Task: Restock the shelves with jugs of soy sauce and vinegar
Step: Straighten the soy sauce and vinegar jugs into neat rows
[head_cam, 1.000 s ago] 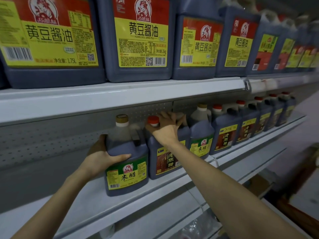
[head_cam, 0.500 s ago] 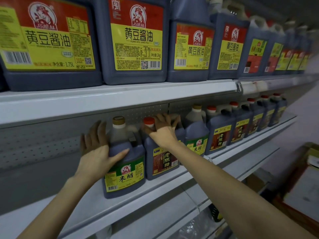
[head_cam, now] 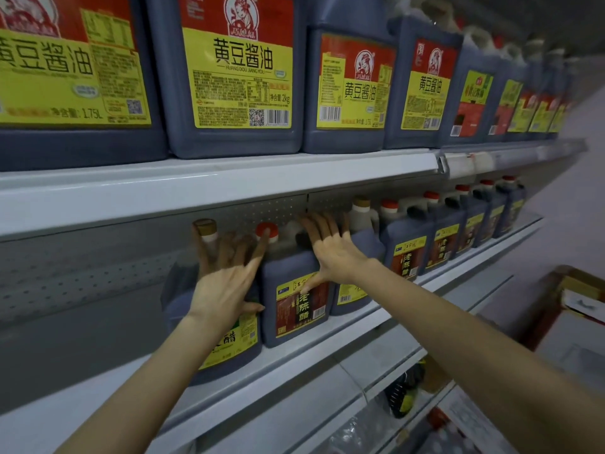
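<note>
Shelving, white metal, middle shelf (head_cam: 294,365) under your arms; cardboard box (head_cam: 579,290) low right. Your left hand (head_cam: 226,283), fingers spread flat, presses green-label vinegar jug (head_cam: 235,342); right hand (head_cam: 334,253), fingers straight, rests on red-label vinegar jug (head_cam: 301,306) touching it. Upper shelf: soy sauce jugs (head_cam: 235,77), dark, yellow-red labels.

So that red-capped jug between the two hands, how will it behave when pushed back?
Probably heavy: the red-capped jug looks full of dark liquid to its shoulder. Its broad flat base on the shelf suggests it slides rather than tips. Pushed high up, where the right hand lies, it might rock.
</note>
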A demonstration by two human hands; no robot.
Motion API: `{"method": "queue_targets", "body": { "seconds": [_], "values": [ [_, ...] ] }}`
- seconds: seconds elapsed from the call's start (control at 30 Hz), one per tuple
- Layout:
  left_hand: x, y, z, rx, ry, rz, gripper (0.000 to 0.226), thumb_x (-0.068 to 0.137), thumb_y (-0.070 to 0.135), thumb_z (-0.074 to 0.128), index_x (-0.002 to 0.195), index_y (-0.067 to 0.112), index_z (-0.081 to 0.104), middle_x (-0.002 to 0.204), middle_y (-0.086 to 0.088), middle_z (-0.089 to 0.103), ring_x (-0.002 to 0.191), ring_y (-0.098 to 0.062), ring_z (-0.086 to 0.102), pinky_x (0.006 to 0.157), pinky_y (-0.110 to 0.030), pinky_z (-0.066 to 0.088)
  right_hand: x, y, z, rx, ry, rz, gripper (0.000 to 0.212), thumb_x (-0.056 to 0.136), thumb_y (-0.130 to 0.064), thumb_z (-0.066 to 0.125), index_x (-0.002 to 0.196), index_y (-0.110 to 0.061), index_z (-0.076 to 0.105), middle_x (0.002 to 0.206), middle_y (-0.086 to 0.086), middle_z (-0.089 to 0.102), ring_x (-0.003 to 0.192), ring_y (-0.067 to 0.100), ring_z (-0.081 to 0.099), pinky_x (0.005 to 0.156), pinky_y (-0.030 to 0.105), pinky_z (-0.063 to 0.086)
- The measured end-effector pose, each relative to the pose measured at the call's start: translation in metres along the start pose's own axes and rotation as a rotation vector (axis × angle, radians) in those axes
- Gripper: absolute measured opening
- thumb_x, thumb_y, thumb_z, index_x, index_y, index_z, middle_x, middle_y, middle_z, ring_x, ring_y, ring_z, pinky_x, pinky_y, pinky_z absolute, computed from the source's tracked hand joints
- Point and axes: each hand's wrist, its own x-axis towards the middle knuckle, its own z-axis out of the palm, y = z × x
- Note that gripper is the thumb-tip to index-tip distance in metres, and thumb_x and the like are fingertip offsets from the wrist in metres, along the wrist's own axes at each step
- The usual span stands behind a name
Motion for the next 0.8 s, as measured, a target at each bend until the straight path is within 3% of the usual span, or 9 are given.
{"method": "queue_targets", "body": {
  "seconds": [0.13, 0.23, 0.33, 0.4, 0.47, 0.53, 0.63, 0.73, 0.8],
  "values": [
    [0.012, -0.012, 0.019, 0.078, 0.207, 0.020, 0.158, 0.020, 0.066, 0.087, 0.150, 0.019, 0.010, 0.126, -0.021, 0.042, 0.116, -0.041, 0.038, 0.105, -0.070, -0.007, 0.001, 0.000, 0.004, -0.035, 0.046, 0.010, 0.125, 0.064, -0.073, 0.066, 0.152, -0.007, 0.008, 0.158, 0.018, 0.012, 0.144, 0.037, 0.015, 0.111, 0.056, 0.018],
    [0.010, -0.009, 0.024, 0.025, 0.204, 0.022, 0.161, 0.021, 0.060, 0.090, 0.151, 0.026, 0.002, 0.133, -0.022, 0.044, 0.123, -0.042, 0.032, 0.101, -0.072, 0.016, 0.002, 0.002, 0.006, -0.013, 0.053, 0.014, 0.126, 0.064, -0.072, 0.067, 0.153, -0.009, 0.003, 0.159, 0.015, 0.007, 0.145, 0.036, 0.009, 0.112, 0.056, 0.015],
    [0.006, -0.004, 0.020, -0.010, 0.150, 0.046, 0.158, 0.028, 0.061, 0.089, 0.151, 0.028, -0.004, 0.136, -0.022, 0.044, 0.118, -0.048, 0.046, 0.084, -0.071, 0.040, 0.001, 0.003, 0.005, 0.041, 0.039, 0.005, 0.126, 0.066, -0.073, 0.065, 0.152, -0.008, -0.001, 0.160, 0.016, 0.003, 0.146, 0.036, 0.005, 0.113, 0.058, 0.010],
    [0.000, 0.000, 0.012, -0.056, 0.151, 0.058, 0.139, 0.038, 0.068, 0.083, 0.150, 0.021, 0.014, 0.131, -0.023, 0.052, 0.104, -0.047, 0.060, 0.051, -0.049, 0.054, -0.002, 0.003, 0.006, 0.139, 0.044, -0.001, 0.124, 0.070, -0.073, 0.062, 0.153, -0.010, -0.005, 0.160, 0.015, -0.006, 0.146, 0.035, -0.006, 0.113, 0.059, 0.001],
    [-0.004, 0.003, 0.005, -0.059, 0.253, 0.053, 0.116, 0.051, 0.073, 0.074, 0.142, 0.012, 0.034, 0.112, -0.021, 0.062, 0.077, -0.037, 0.067, 0.037, -0.034, 0.047, -0.007, 0.003, 0.012, 0.240, 0.080, 0.012, 0.122, 0.073, -0.071, 0.061, 0.152, -0.012, -0.011, 0.159, 0.015, -0.015, 0.145, 0.033, -0.017, 0.113, 0.059, -0.007],
    [-0.003, 0.006, 0.005, -0.006, 0.389, 0.096, 0.104, 0.070, 0.074, 0.056, 0.149, 0.012, 0.026, 0.111, -0.017, 0.057, 0.077, -0.031, 0.062, 0.058, -0.046, 0.053, -0.015, 0.007, 0.022, 0.328, 0.108, 0.083, 0.120, 0.075, -0.070, 0.060, 0.152, -0.010, -0.009, 0.158, 0.018, -0.013, 0.145, 0.035, -0.016, 0.113, 0.060, -0.010],
    [0.005, 0.016, 0.009, 0.075, 0.467, 0.205, 0.091, 0.083, 0.065, 0.028, 0.153, 0.014, 0.000, 0.140, -0.014, 0.034, 0.115, -0.030, 0.043, 0.093, -0.057, 0.037, -0.025, 0.027, 0.040, 0.383, 0.121, 0.248, 0.122, 0.074, -0.072, 0.056, 0.150, -0.009, -0.016, 0.155, 0.020, -0.024, 0.139, 0.030, -0.030, 0.112, 0.060, -0.015],
    [0.022, 0.034, 0.019, 0.181, 0.423, 0.352, 0.103, 0.082, 0.065, 0.047, 0.152, 0.009, -0.004, 0.155, -0.011, 0.018, 0.137, -0.029, 0.025, 0.101, -0.051, 0.027, -0.028, 0.049, 0.055, 0.425, 0.129, 0.340, 0.132, 0.067, -0.076, 0.059, 0.145, -0.013, -0.028, 0.150, 0.016, -0.038, 0.130, 0.026, -0.041, 0.111, 0.064, -0.014],
    [0.031, 0.043, 0.026, 0.219, 0.341, 0.394, 0.121, 0.067, 0.069, 0.067, 0.151, 0.006, 0.006, 0.154, -0.013, 0.028, 0.135, -0.028, 0.032, 0.106, -0.047, 0.022, -0.028, 0.056, 0.061, 0.469, 0.064, 0.330, 0.137, 0.064, -0.076, 0.063, 0.144, -0.015, -0.030, 0.148, 0.016, -0.041, 0.134, 0.030, -0.040, 0.111, 0.066, -0.008]
  ]
}}
